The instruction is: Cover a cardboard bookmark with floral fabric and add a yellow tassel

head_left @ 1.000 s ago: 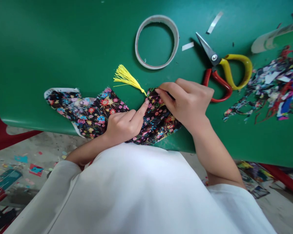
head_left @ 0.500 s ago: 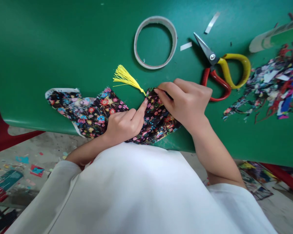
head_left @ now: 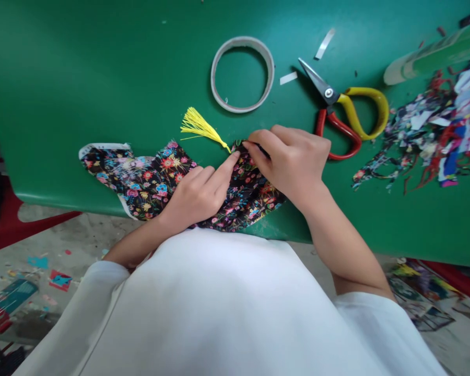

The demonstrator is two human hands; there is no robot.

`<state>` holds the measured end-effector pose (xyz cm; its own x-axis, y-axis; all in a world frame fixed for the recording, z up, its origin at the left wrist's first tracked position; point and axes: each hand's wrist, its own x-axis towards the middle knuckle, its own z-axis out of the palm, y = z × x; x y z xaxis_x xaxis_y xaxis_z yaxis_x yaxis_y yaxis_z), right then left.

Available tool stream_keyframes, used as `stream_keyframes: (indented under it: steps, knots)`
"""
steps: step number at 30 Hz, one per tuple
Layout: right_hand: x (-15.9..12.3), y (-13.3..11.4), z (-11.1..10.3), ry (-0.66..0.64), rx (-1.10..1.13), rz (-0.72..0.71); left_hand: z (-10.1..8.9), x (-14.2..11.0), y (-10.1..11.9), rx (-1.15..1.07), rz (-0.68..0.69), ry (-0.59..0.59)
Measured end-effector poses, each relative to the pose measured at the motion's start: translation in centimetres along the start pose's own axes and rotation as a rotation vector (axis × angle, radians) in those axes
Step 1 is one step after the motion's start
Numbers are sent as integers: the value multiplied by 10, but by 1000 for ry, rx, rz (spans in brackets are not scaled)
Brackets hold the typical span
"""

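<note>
A black floral fabric piece (head_left: pixel 149 177) lies along the table's near edge, its left end trimmed in white. My left hand (head_left: pixel 198 196) rests over the middle of it, index finger stretched to the fabric's upper edge and the other fingers curled; its thumb is hidden. Beside that fingertip, a yellow tassel (head_left: pixel 201 128) lies with its strands fanned to the upper left and its thin end touching the fabric's edge. My right hand (head_left: pixel 292 162) pinches the same edge just to the right, thumb against index finger.
On the green table (head_left: pixel 102 62) lie a tape roll (head_left: pixel 243 107), scissors with red and yellow handles (head_left: pixel 329 94) partly open, and white strips (head_left: pixel 288 78). Farther right are a bottle (head_left: pixel 434 60) on its side and a pile of fabric scraps (head_left: pixel 426 125). Red chair parts (head_left: pixel 43 224) show below.
The camera view has shifted slightly, so the scissors and scraps sit a little farther left. My left index fingertip has moved slightly up and right along the fabric's edge. My right hand keeps its pinch.
</note>
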<state>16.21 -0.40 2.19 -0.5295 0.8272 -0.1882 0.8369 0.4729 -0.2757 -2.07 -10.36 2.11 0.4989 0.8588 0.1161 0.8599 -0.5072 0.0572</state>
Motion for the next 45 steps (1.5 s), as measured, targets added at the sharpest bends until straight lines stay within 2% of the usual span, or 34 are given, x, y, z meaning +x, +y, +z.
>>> stream_keyframes:
  steps: [7,11,14,18,21,25,28,32,36,41,45]
  knots:
    - [-5,0,-19,-69,-93,17,-1,2,-8,-80,-9,-92]
    - [-18,18,-36,-115,-151,90,-5,5,-10,-73,2,-100]
    - [-29,41,-41,-115,-6,83,-8,7,-11,-65,8,-119]
    - [-46,60,-34,-75,261,97,-11,7,-13,-2,51,-104]
    - [-59,59,-23,58,552,241,-11,6,-14,2,75,-108]
    - [-74,42,-3,323,906,463,-15,6,-18,-50,82,-213]
    - [-80,30,16,510,1027,552,-19,7,-24,-102,85,-295]
    - [-77,21,38,624,833,607,-23,10,-32,-113,114,-343]
    - [-67,18,45,656,563,624,-24,12,-37,-100,150,-343]
    - [-59,14,39,608,322,569,-23,12,-38,-148,122,-348]
    - [-60,14,30,480,242,581,-24,13,-38,-115,133,-366]
